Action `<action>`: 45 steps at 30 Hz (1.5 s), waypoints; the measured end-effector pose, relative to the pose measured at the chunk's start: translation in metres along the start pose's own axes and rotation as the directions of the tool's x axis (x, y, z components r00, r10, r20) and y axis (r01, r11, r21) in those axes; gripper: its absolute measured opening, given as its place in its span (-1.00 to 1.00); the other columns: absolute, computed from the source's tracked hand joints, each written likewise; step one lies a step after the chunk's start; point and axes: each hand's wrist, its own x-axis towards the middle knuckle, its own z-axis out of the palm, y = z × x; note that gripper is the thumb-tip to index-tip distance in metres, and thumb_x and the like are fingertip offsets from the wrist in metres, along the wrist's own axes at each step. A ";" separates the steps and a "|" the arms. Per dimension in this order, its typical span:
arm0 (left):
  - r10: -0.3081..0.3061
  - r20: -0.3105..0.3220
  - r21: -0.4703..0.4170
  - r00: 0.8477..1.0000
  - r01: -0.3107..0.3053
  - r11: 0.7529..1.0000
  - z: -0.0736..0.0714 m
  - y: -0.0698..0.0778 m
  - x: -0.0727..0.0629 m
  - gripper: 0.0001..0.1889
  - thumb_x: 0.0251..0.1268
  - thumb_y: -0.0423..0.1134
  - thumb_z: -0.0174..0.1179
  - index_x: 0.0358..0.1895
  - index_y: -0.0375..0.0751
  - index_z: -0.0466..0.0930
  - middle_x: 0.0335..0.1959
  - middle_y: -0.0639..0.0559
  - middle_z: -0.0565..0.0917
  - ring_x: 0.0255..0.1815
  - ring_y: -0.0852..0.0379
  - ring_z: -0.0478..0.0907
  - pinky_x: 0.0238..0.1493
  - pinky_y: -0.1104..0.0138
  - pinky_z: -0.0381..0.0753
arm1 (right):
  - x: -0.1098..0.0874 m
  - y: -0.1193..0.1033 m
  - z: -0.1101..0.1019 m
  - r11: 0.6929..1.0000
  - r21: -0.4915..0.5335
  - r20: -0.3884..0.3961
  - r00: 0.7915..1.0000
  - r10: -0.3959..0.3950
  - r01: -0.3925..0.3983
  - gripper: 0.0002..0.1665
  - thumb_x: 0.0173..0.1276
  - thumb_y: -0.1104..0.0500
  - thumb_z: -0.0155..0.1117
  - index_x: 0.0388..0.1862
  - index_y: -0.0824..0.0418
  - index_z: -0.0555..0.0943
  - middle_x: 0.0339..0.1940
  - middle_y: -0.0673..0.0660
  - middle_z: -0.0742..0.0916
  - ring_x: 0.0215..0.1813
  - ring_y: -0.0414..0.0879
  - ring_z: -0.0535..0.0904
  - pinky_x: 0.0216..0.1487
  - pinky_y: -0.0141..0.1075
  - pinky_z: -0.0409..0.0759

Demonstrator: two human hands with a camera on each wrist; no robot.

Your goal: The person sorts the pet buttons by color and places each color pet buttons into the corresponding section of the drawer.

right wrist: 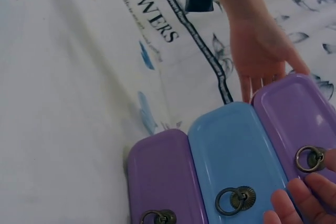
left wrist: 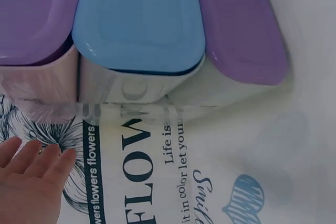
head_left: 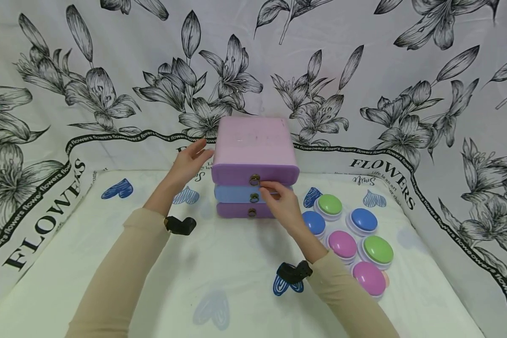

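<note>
A small three-drawer chest has a pink top and purple, blue and purple drawer fronts, all of which look pushed in. My right hand is at the right of the top drawer's ring pull. In the right wrist view, a fingertip is at the base of that ring pull, and the other fingers are loosely bent below it. The ring hangs like the lower ones. My left hand is held with fingers extended beside the chest's left side, apart from it in the left wrist view.
Several round push-button lights, among them a green one, a blue one and a pink one, stand right of the chest. A white cloth with blue hearts covers the table. Behind hangs a flower-printed curtain.
</note>
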 end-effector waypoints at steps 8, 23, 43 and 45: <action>-0.007 0.000 -0.031 1.000 0.007 0.999 0.007 0.006 0.006 -0.22 0.25 0.16 0.06 0.46 -0.02 -0.02 0.45 0.04 0.11 0.42 0.04 0.10 0.36 0.07 0.18 | 0.003 -0.003 0.008 0.978 0.180 0.071 0.993 0.091 -0.102 -0.61 0.34 0.02 0.16 0.02 0.24 0.55 -0.11 0.24 0.67 -0.09 0.11 0.64 -0.06 -0.06 0.61; 0.013 0.020 -0.125 1.000 -0.010 0.992 0.015 0.007 0.010 -0.23 0.24 0.06 0.13 0.45 -0.05 0.01 0.44 0.00 0.13 0.41 0.04 0.15 0.31 0.13 0.28 | 0.012 -0.012 0.017 0.960 0.226 0.216 0.970 0.112 -0.162 -0.64 0.39 -0.01 0.08 0.02 0.16 0.57 -0.12 0.13 0.72 -0.18 -0.05 0.67 -0.09 -0.12 0.63; 0.016 0.008 -0.150 1.000 -0.014 0.989 0.017 0.005 0.013 -0.28 0.23 0.02 0.15 0.42 -0.08 0.11 0.42 -0.01 0.19 0.40 -0.01 0.16 0.27 0.16 0.34 | 0.015 -0.017 0.016 0.951 0.249 0.235 0.964 0.126 -0.185 -0.63 0.48 0.03 -0.08 -0.04 0.19 0.59 -0.16 0.13 0.73 -0.23 -0.04 0.69 -0.24 -0.23 0.67; 0.017 0.011 -0.153 1.000 -0.015 0.988 0.017 0.005 0.014 -0.28 0.24 0.02 0.15 0.42 -0.08 0.11 0.42 -0.01 0.18 0.40 0.00 0.16 0.27 0.16 0.34 | 0.014 -0.017 0.015 0.950 0.253 0.239 0.963 0.123 -0.184 -0.63 0.48 0.03 -0.08 -0.03 0.19 0.59 -0.16 0.14 0.73 -0.26 -0.07 0.69 -0.26 -0.24 0.67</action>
